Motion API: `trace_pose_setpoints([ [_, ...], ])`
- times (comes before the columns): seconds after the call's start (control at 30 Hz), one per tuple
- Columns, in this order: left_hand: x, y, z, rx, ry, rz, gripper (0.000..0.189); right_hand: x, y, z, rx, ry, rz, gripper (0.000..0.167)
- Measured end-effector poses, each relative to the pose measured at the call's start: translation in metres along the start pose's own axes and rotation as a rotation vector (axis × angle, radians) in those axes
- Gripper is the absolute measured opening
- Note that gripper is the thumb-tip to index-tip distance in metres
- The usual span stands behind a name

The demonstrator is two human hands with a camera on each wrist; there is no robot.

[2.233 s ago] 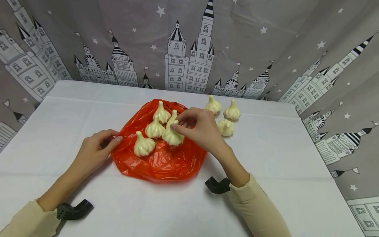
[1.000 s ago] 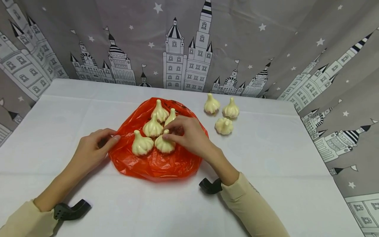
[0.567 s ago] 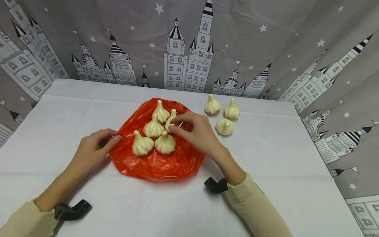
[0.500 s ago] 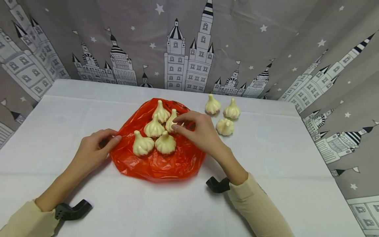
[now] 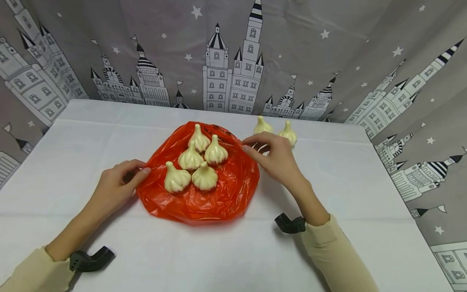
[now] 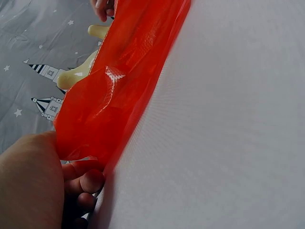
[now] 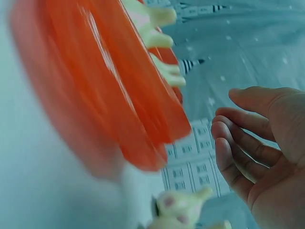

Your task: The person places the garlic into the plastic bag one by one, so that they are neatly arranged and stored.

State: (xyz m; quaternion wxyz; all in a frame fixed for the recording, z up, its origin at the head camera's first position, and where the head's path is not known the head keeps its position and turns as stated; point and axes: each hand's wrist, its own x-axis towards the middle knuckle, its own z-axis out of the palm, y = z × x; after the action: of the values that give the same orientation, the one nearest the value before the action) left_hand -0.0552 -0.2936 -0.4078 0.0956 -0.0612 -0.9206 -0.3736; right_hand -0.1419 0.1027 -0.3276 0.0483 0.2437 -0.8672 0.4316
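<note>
An opened red plastic bag (image 5: 226, 196) sits on the white table, its rim folded low around several garlic bulbs (image 5: 216, 152). My left hand (image 5: 111, 188) pinches the bag's left edge between thumb and fingers; the left wrist view shows the red film (image 6: 86, 124) running into that grip. Over the right rim of the bag is my right hand (image 5: 279, 160), holding nothing. Seen from the right wrist, its fingers (image 7: 228, 157) are loosely bent and apart from the bag. Beyond it stand two garlic bulbs (image 5: 288, 133) outside the bag; a third is hidden behind the hand.
White cloth covers the table (image 5: 182, 259). At the back hangs a grey curtain (image 5: 299, 36) printed with castles and stars. Black wrist camera mounts (image 5: 91, 259) sit at both cuffs.
My right hand set one garlic bulb at the front of the bag, touched the bulb behind it, then moved right, off the bulbs. My left hand keeps its hold on the bag.
</note>
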Motion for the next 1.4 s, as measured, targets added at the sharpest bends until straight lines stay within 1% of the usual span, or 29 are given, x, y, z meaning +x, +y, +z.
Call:
trace_pose_setpoints([
  [0.23, 0.0, 0.0, 0.0, 0.001, -0.003, -0.001, 0.027, -0.011, 0.02, -0.031, -0.037, 0.091, 0.034, 0.017],
  [0.37, -0.001, 0.0, -0.001, 0.013, -0.001, -0.005, 0.026, -0.015, 0.028, -0.047, -0.08, 0.145, 0.05, 0.016],
  [0.5, -0.002, -0.001, -0.003, 0.021, 0.004, -0.008, 0.026, -0.014, 0.031, -0.056, -0.109, 0.163, 0.058, 0.018],
  [0.6, -0.002, -0.001, -0.003, 0.019, 0.004, -0.007, 0.026, -0.014, 0.034, -0.06, -0.135, 0.15, 0.068, 0.018],
  [0.7, -0.002, -0.001, -0.003, 0.015, 0.004, -0.005, 0.026, -0.015, 0.036, -0.066, -0.169, 0.116, 0.077, 0.018],
  [0.77, -0.001, 0.0, -0.002, 0.011, 0.001, -0.004, 0.027, -0.016, 0.039, -0.069, -0.192, 0.068, 0.087, 0.021],
  [0.93, 0.0, 0.001, -0.001, 0.014, -0.003, -0.006, 0.027, -0.019, 0.043, -0.073, -0.19, -0.104, 0.105, 0.033],
  [1.03, 0.0, 0.001, -0.001, 0.019, 0.0, -0.006, 0.027, -0.019, 0.045, -0.071, -0.186, -0.157, 0.102, 0.034],
  [1.13, 0.001, 0.001, -0.001, 0.022, 0.003, -0.007, 0.027, -0.018, 0.046, -0.068, -0.209, -0.16, 0.093, 0.03],
  [1.2, 0.001, 0.0, 0.0, 0.021, 0.003, -0.008, 0.027, -0.017, 0.048, -0.066, -0.226, -0.147, 0.083, 0.026],
  [1.4, 0.0, 0.0, 0.0, 0.015, -0.004, -0.014, 0.027, -0.016, 0.052, -0.062, -0.259, -0.064, 0.035, 0.02],
])
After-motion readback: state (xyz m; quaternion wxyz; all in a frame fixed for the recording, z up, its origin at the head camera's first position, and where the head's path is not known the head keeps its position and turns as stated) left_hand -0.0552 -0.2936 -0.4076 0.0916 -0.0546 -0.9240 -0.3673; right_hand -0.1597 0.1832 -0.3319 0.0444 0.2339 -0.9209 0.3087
